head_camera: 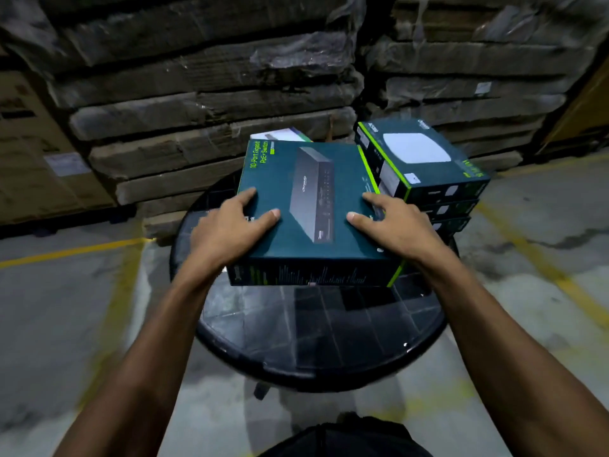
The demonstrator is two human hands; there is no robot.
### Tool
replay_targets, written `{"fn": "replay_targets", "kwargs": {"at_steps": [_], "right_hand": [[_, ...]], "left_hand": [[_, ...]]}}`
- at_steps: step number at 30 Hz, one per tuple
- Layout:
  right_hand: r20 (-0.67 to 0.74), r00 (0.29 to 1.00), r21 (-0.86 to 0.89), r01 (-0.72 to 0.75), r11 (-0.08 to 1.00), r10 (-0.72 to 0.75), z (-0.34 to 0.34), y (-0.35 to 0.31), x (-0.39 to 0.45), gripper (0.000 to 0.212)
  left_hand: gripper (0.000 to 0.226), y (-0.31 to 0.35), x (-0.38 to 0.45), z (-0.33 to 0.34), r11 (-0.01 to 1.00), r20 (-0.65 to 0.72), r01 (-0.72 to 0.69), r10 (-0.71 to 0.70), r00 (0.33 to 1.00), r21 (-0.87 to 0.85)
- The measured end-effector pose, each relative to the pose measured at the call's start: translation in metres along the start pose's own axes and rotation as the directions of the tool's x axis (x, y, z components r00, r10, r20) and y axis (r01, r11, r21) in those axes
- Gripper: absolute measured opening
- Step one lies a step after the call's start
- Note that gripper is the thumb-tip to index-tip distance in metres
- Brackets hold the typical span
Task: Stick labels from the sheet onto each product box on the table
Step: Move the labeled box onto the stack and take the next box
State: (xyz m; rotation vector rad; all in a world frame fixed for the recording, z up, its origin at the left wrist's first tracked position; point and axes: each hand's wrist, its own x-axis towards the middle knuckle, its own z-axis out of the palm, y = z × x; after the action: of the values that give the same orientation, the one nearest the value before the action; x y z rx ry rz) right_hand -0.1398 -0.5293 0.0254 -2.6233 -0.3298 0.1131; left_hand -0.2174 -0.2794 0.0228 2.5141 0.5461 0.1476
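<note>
The person holds a large dark switch box [313,206] over a round black worktop [316,341], the left hand [227,222] on its left side and the right hand [392,222] on its right. Each grip is wrapped around the box: thumbs lie flat on the top face, the other fingers curl over the side edges and mostly drop out of sight. Whether the box already rests on the worktop or hangs just above it cannot be told, as its near edge hides the contact. Just to its right stands a stack of smaller boxes [425,179], the top one showing a white square device; a pale box [283,135] peeks out behind. No label sheet is visible, so the step in hand looks like positioning this box for labelling. To do it well, the person would do best to set it down flat and square, with a plain face turned up and near the body, clear of the stack so nothing gets knocked. The hands should let go only once the box sits steady, leaving bare worktop in front for the sheet. Stacked cartons [204,103] fill the background.
</note>
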Motion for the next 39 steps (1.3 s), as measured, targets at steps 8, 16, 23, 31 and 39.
{"fn": "replay_targets", "kwargs": {"at_steps": [8, 16, 23, 31, 39], "right_hand": [[-0.191, 0.981, 0.064, 0.042, 0.997, -0.029, -0.013, 0.04, 0.022, 0.068], [-0.251, 0.967, 0.113, 0.076, 0.991, -0.046, -0.062, 0.121, 0.097, 0.068], [-0.222, 0.973, 0.11, 0.091, 0.99, -0.065, -0.103, 0.192, 0.175, 0.067], [-0.085, 0.993, 0.08, 0.087, 0.993, -0.08, -0.136, 0.231, 0.257, 0.065], [0.003, 0.998, 0.101, 0.064, 0.993, -0.065, -0.138, 0.265, 0.296, 0.068]], "left_hand": [[0.072, 0.041, 0.013, 0.044, 0.993, -0.206, -0.03, 0.006, 0.978, -0.116], [0.067, 0.132, 0.063, 0.1, 0.982, -0.29, -0.083, 0.03, 0.957, -0.172], [0.066, 0.213, 0.112, 0.148, 0.987, -0.297, -0.078, 0.033, 0.954, -0.14], [0.081, 0.257, 0.173, 0.183, 0.985, -0.159, -0.005, -0.022, 0.987, -0.171], [0.072, 0.269, 0.191, 0.215, 0.922, -0.026, -0.064, 0.059, 0.998, -0.381]]}}
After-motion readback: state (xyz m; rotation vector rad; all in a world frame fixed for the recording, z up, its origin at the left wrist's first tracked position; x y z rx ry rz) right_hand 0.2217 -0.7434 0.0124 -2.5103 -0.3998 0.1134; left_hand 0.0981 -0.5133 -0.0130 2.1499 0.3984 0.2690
